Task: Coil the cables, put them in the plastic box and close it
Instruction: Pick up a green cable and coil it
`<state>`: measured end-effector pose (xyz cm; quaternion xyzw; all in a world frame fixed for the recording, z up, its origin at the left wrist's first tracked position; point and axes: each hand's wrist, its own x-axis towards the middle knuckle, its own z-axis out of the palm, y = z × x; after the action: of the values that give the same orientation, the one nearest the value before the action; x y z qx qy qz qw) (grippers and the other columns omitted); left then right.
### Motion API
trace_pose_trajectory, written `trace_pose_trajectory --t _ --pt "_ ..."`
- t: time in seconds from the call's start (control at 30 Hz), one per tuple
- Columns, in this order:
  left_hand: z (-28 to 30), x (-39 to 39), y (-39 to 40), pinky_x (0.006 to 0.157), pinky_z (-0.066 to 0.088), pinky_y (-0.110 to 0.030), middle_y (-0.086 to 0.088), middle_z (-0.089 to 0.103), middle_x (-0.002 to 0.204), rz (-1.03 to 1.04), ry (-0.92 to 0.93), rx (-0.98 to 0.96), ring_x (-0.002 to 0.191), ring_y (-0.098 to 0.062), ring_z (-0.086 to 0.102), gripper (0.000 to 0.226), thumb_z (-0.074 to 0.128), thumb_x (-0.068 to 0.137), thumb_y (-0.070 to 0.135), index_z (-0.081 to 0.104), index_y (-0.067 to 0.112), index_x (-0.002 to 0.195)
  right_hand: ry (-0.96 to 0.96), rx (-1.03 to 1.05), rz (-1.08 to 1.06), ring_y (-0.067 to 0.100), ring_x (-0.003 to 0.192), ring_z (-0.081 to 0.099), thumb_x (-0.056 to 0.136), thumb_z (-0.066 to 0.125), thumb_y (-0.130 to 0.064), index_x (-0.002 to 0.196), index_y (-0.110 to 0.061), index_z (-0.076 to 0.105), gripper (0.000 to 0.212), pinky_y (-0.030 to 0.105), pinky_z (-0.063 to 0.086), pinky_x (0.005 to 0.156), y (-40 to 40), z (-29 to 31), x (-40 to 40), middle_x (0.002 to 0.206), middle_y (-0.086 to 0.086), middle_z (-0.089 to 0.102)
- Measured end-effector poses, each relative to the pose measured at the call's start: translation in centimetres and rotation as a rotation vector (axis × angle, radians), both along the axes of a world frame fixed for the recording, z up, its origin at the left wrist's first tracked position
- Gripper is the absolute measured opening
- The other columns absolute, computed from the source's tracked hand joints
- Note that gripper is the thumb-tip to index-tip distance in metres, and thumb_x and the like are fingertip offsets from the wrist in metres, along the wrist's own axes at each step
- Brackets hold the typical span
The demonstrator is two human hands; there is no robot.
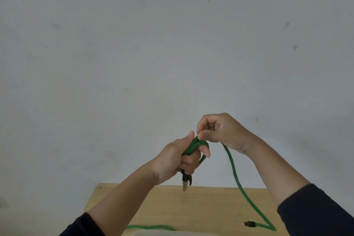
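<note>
Both arms wear dark, near-black long sleeves, pushed up so the forearms are bare. The left sleeve [84, 226] ends near the elbow; the right sleeve [314, 209] ends mid-forearm. Left hand [176, 159] and right hand [220, 130] are bare: no gloves or rings show.

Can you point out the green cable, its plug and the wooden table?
green cable [232, 166], head view, on the hanging stretch.
plug [185, 183], head view, on its black body.
wooden table [210, 209], head view, on bare top.

The left hand [180, 159] is covering most of the coiled green cable [234, 170]. The bottom edge is cutting off a pale translucent object [172, 233], too little showing to identify, and the light wooden surface [210, 207]. The cable's dark far end [250, 224] is blurring.
</note>
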<state>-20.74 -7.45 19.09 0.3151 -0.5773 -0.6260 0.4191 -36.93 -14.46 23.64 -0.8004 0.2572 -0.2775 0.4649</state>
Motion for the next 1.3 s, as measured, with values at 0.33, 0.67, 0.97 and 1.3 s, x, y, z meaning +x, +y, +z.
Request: trace_pose_trajectory --t 0.33,0.67,0.97,1.3 --pt "2.8 2.0 -1.9 0.049 0.04 -0.016 0.008 0.032 0.051 0.135 0.93 0.108 0.042 -0.004 0.033 0.052 0.026 0.099 0.042 0.062 0.005 0.101 -0.122 0.089 -0.3 0.01 0.047 0.034 0.096 0.049 -0.017 0.109 -0.027 0.067 0.024 0.022 0.029 0.047 0.1 -5.8 1.7 0.051 -0.008 0.046" --pt "2.1 2.9 -3.2 0.059 0.044 -0.025 0.001 0.044 0.069 0.67 0.255 -0.021 0.059 -0.013 0.043 0.021 0.035 0.099 0.027 0.05 0.012 0.1 0.435 -0.36 -0.133 0.005 0.048 0.04 0.091 0.055 -0.033 0.087 -0.019 0.066 0.018 0.017 0.031 0.049 1.9 -2.6 1.2 0.06 -0.008 0.051" --pt "-2.0 0.0 -0.7 0.065 0.049 -0.034 0.006 0.059 0.064 0.282 -0.46 -0.212 0.058 -0.014 0.055 0.043 0.025 0.1 0.037 0.057 0.009 0.099 0.442 -0.264 -0.094 0.009 0.059 0.05 0.066 0.08 -0.036 0.068 -0.018 0.067 0.022 0.027 0.04 0.06 0.5 1.6 0.1 0.064 0.005 0.064" --pt "-1.6 0.3 -0.4 0.047 0.033 -0.018 0.012 0.023 0.045 -0.04 0.12 0.065 0.039 -0.004 0.023 0.047 0.024 0.094 0.039 0.061 0.014 0.08 -0.031 0.128 -0.083 0.01 0.045 0.03 0.07 0.069 -0.032 0.067 -0.013 0.066 0.02 0.018 0.027 0.044 -1.1 -1.1 -0.7 0.051 -0.003 0.045"
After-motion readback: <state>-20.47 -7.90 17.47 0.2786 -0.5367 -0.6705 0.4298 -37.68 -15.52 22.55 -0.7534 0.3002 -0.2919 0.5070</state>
